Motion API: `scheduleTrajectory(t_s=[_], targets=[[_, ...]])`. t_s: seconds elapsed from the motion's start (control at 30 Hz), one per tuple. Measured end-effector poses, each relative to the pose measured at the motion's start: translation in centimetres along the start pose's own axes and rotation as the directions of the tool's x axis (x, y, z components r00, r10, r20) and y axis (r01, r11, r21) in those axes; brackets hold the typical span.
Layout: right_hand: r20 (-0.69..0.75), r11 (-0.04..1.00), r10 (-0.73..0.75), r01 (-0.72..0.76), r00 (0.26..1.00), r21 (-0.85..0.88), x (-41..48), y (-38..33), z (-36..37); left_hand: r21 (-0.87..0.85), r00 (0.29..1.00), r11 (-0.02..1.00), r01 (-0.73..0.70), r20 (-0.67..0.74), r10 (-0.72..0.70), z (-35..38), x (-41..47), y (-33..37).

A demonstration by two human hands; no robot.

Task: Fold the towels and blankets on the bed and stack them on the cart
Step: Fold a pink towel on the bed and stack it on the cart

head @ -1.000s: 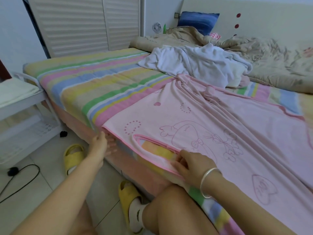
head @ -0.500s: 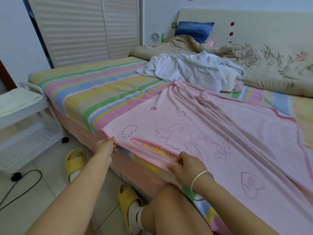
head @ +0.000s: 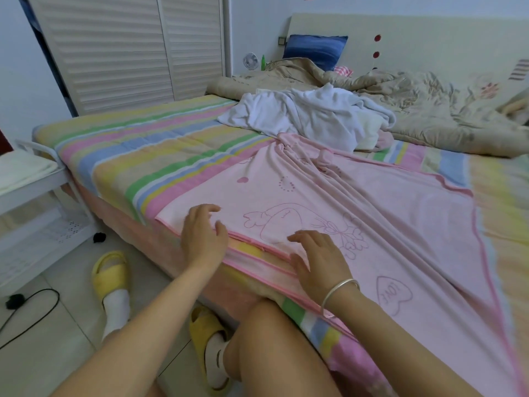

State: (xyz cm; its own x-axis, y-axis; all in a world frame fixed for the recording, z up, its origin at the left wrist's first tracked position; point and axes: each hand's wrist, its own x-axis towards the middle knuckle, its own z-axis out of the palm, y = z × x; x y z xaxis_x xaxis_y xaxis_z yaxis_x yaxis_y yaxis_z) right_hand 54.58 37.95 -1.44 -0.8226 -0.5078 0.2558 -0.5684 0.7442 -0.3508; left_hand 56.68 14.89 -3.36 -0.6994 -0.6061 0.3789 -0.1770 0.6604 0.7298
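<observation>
A large pink towel [head: 372,213] with line drawings and a darker pink hem lies spread over the striped bed [head: 137,150], bunched into folds at its far end. My left hand [head: 201,234] hovers over or rests on the towel's near left corner, fingers loosely spread. My right hand [head: 317,259], with a silver bracelet on the wrist, rests with relaxed fingers on the towel near the bed's front edge. A crumpled white towel [head: 309,113] lies behind the pink one. At the left stands the white cart [head: 34,187] with a folded pale towel [head: 23,170] on top.
A beige quilt [head: 423,116] is heaped along the back, and a blue pillow [head: 315,48] leans on the headboard. My knee and feet in yellow slippers [head: 110,272] are by the bed's edge. A black cable [head: 25,308] lies on the tiled floor.
Both hands let go of the towel's hem and moved up onto its surface. The turned-up gap in the near edge has been flattened. The camera moved closer.
</observation>
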Motion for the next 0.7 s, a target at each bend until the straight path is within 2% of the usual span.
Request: scheduleTrajectory(t_s=[0.07, 0.13, 0.2, 0.27, 0.33, 0.43, 0.5, 0.57, 0.63, 0.7], targets=[[0.162, 0.992, 0.078, -0.061, 0.984, -0.109, -0.9, 3.0, -0.7, -0.032, 0.988, 0.991, -0.127, 0.080, 0.129, 1.8, -1.4, 2.7], [0.335, 0.958, 0.244, -0.172, 0.910, -0.229, -2.6, 6.9, -1.6, -0.066, 0.961, 0.971, -0.232, 0.137, 0.239, 4.1, -2.4, 5.0], [0.393, 0.929, 0.337, -0.234, 0.855, -0.288, -4.7, 10.1, -2.3, -0.094, 0.939, 0.957, -0.273, 0.191, 0.287, 6.4, -3.0, 7.0], [0.392, 0.924, 0.346, -0.235, 0.852, -0.303, -6.1, 11.6, -3.3, -0.116, 0.919, 0.949, -0.292, 0.241, 0.312, 8.4, -3.0, 9.0], [0.329, 0.941, 0.302, -0.225, 0.895, -0.253, -5.7, 12.2, -4.4, -0.132, 0.896, 0.941, -0.313, 0.286, 0.338, 10.6, -2.4, 10.6], [0.010, 0.958, 0.251, -0.247, 0.968, -0.143, 0.0, 12.9, -4.7, -0.141, 0.865, 0.939, -0.315, 0.364, 0.345, 13.4, -0.2, 11.9], [-0.110, 0.958, 0.266, -0.276, 0.958, -0.079, 5.4, 14.2, -3.6, -0.134, 0.849, 0.934, -0.332, 0.390, 0.357, 14.8, 2.1, 11.9], [-0.156, 0.943, 0.325, -0.333, 0.933, -0.027, 11.2, 15.7, -2.4, -0.107, 0.831, 0.933, -0.345, 0.427, 0.356, 15.9, 4.7, 11.6], [-0.192, 0.903, 0.416, -0.428, 0.889, -0.024, 16.2, 17.3, -2.1, -0.070, 0.816, 0.939, -0.337, 0.475, 0.329, 16.5, 6.9, 11.0], [-0.152, 0.822, 0.557, -0.568, 0.817, -0.039, 20.3, 19.5, -2.3, -0.052, 0.803, 0.942, -0.332, 0.508, 0.311, 17.1, 9.2, 10.4]])
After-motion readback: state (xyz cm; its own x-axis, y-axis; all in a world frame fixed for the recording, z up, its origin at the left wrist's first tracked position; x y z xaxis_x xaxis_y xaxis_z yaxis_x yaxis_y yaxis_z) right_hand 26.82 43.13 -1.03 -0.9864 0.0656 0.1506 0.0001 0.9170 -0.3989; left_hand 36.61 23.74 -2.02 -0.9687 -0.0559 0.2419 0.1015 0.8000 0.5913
